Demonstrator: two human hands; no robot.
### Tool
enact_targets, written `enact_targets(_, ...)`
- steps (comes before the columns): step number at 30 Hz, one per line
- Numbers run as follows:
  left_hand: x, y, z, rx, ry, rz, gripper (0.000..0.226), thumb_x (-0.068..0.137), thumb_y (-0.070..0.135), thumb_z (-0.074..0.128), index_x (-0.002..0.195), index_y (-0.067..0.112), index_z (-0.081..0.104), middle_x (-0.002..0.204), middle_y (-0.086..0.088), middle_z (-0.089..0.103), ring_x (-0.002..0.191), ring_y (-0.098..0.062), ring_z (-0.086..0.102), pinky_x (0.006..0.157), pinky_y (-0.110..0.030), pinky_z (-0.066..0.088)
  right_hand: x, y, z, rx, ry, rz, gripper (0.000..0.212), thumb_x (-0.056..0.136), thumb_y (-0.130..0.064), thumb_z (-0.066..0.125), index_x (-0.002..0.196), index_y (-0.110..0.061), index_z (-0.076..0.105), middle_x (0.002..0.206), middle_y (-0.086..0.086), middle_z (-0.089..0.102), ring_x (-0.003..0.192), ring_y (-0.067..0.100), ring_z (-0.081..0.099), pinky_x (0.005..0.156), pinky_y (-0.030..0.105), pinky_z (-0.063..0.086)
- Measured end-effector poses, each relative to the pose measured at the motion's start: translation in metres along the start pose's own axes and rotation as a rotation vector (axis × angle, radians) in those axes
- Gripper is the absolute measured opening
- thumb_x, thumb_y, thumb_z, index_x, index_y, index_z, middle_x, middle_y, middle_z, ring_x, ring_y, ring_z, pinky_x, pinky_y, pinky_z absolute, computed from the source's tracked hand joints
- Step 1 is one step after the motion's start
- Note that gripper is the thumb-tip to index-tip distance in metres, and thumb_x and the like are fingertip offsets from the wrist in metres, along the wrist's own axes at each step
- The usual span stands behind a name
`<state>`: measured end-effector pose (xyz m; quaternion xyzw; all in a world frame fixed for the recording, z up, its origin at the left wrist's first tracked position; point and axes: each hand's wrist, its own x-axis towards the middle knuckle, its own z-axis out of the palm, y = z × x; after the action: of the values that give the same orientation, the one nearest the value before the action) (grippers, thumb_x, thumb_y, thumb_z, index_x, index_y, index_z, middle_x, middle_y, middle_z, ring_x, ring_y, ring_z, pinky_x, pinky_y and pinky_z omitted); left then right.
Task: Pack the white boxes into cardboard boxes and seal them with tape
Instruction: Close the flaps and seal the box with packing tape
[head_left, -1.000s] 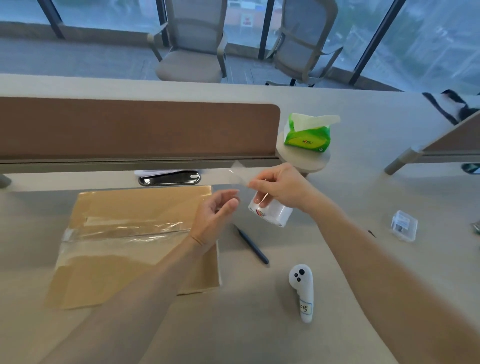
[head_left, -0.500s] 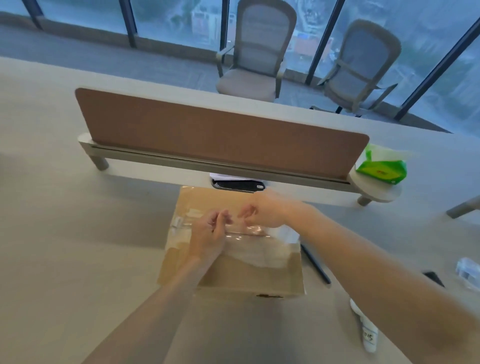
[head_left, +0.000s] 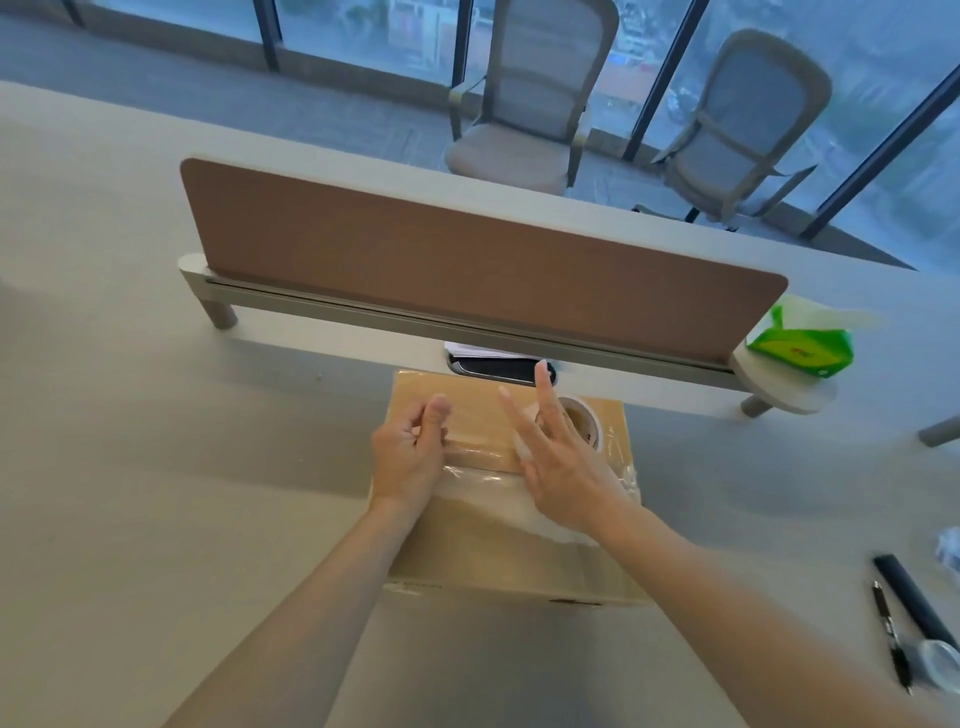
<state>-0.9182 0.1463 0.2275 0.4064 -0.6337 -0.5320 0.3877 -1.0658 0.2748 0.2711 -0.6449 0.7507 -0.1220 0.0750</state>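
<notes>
A closed cardboard box (head_left: 498, 561) lies on the desk in front of me, with clear tape (head_left: 483, 470) running across its top seam. My left hand (head_left: 408, 457) sits at the strip's left end, fingers curled and thumb against the forefinger, pinching the tape there. My right hand (head_left: 558, 462) is over the right part of the seam with two fingers sticking out straight. Its other fingers are at the tape roll (head_left: 584, 421), which rests on the box top. No white boxes are in sight.
A brown divider panel (head_left: 467, 270) stands right behind the box, with a black cable port (head_left: 493, 369) below it. A green tissue pack (head_left: 800, 348) sits on a round shelf at the right. A pen (head_left: 891, 634), a black bar (head_left: 909, 597) and a small clear roll (head_left: 937, 662) lie at the right edge.
My view has swung left and closer to the box. My right hand brought the roll and tape from mid-air down onto the box, and my left hand moved to the strip's left end.
</notes>
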Motion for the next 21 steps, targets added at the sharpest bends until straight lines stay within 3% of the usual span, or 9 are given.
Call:
enact_targets(3, 0.003, 0.005, -0.010, 0.096, 0.096, 0.098, 0.039, 0.093, 0.057, 0.052, 0.080, 0.025, 0.070, 0.071, 0.003, 0.068, 0.070, -0.016, 0.063, 0.067, -0.031, 0.048, 0.002, -0.004, 0.000, 0.068, 0.104, 0.051, 0.091, 0.085, -0.010, 0.062, 0.154, -0.030, 0.006, 0.161, 0.016, -0.010, 0.134, 0.029, 0.034, 0.106, 0.040, 0.033)
enact_targets(6, 0.006, 0.004, -0.021, 0.039, 0.096, 0.007, 0.039, 0.095, 0.056, 0.050, 0.077, 0.026, 0.069, 0.072, 0.005, 0.070, 0.073, -0.018, 0.068, 0.069, -0.035, 0.053, 0.009, -0.007, 0.000, 0.139, 0.189, 0.061, 0.073, 0.078, -0.014, 0.066, 0.142, -0.015, 0.031, 0.139, 0.013, 0.026, 0.115, 0.027, 0.046, 0.098, 0.049, 0.049)
enact_targets(8, 0.010, 0.005, -0.027, -0.001, 0.105, -0.056, 0.037, 0.100, 0.044, 0.054, 0.072, 0.024, 0.068, 0.066, 0.006, 0.068, 0.066, -0.014, 0.064, 0.069, -0.036, 0.053, 0.017, -0.012, -0.004, 0.155, 0.139, 0.066, 0.057, 0.084, -0.022, 0.060, 0.136, -0.013, 0.040, 0.127, 0.008, 0.040, 0.101, 0.025, 0.055, 0.085, 0.043, 0.053)
enact_targets(11, 0.017, 0.008, -0.040, -0.090, 0.149, -0.180, 0.036, 0.100, 0.034, 0.058, 0.068, 0.024, 0.070, 0.058, 0.008, 0.066, 0.059, -0.012, 0.059, 0.067, -0.034, 0.052, 0.027, -0.020, -0.013, 0.126, 0.003, 0.101, 0.049, 0.091, -0.032, 0.051, 0.137, -0.017, 0.044, 0.123, 0.005, 0.060, 0.106, 0.029, 0.060, 0.084, 0.041, 0.051)
enact_targets(14, 0.020, 0.003, -0.057, -0.110, 0.142, -0.236, 0.039, 0.100, 0.030, 0.059, 0.067, 0.012, 0.070, 0.055, 0.004, 0.061, 0.055, -0.011, 0.053, 0.063, -0.031, 0.048, 0.040, -0.034, -0.026, 0.203, -0.058, 0.128, 0.043, 0.092, -0.027, 0.051, 0.135, -0.020, 0.054, 0.115, 0.002, 0.069, 0.106, 0.022, 0.063, 0.089, 0.035, 0.047)
enact_targets(16, 0.019, -0.003, -0.069, -0.111, 0.153, -0.264, 0.039, 0.100, 0.029, 0.060, 0.067, 0.010, 0.069, 0.052, 0.004, 0.058, 0.053, -0.012, 0.051, 0.061, -0.029, 0.045, 0.053, -0.045, -0.033, 0.319, -0.129, 0.194, 0.031, 0.094, -0.024, 0.052, 0.123, -0.026, 0.063, 0.085, -0.003, 0.071, 0.080, 0.014, 0.065, 0.076, 0.031, 0.048)
enact_targets(18, 0.019, -0.011, -0.081, -0.120, 0.165, -0.302, 0.035, 0.099, 0.030, 0.061, 0.069, 0.016, 0.070, 0.049, 0.008, 0.055, 0.054, -0.014, 0.051, 0.063, -0.029, 0.045, 0.066, -0.053, -0.033, 0.372, -0.187, 0.223, 0.021, 0.095, -0.031, 0.052, 0.111, -0.029, 0.066, 0.067, -0.007, 0.063, 0.064, 0.009, 0.058, 0.065, 0.030, 0.048)
enact_targets(21, 0.017, -0.025, -0.093, -0.129, 0.156, -0.344, 0.034, 0.100, 0.026, 0.060, 0.069, 0.015, 0.070, 0.045, 0.009, 0.053, 0.054, -0.016, 0.049, 0.067, -0.033, 0.046, 0.076, -0.068, -0.032, 0.206, -0.238, 0.131, 0.028, 0.094, -0.038, 0.057, 0.120, -0.026, 0.061, 0.068, -0.021, 0.050, 0.061, 0.000, 0.047, 0.060, 0.015, 0.035)
